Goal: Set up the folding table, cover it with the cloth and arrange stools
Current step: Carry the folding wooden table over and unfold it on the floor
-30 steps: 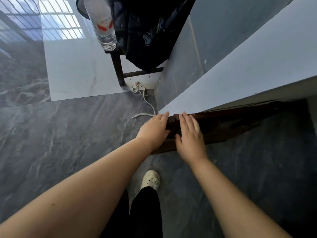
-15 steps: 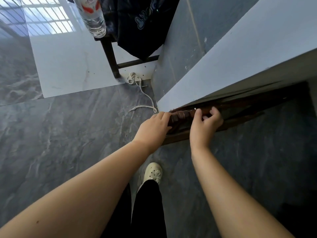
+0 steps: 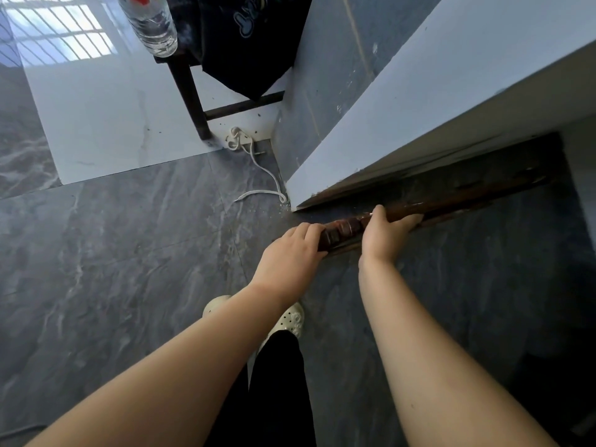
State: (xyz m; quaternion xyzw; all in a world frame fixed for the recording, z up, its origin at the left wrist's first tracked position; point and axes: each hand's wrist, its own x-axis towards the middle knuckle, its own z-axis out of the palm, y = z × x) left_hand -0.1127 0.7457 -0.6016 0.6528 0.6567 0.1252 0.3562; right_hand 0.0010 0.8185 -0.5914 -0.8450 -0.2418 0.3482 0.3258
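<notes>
- The folding table (image 3: pixel 451 201) is folded flat and stands on its edge in the narrow gap beside a pale wall panel (image 3: pixel 419 101), its dark wooden edge facing up and toward the person.
- Its long axis runs from the near left end, at the hands, away to the far right, deep into the gap.
- The left hand (image 3: pixel 290 256) cups the near end of that edge, fingers curled over the corner and closed on the wood.
- The right hand (image 3: pixel 383 233) grips the same edge just to the right, fingers wrapped over the top and thumb up; the two hands are close together but not touching.
- Most of the table lies beyond and to the right of both hands, so I judge the next move is a pull toward the near left, along the long axis, to slide it out of the gap.
- The right hand is the farther along the table.
- On the grey floor (image 3: pixel 129 253), a white cord (image 3: pixel 264 175) lies just left of the gap's mouth, near the path.
- Farther off stands a dark stool (image 3: pixel 190 91) with a water bottle (image 3: pixel 151 24) on it.
</notes>
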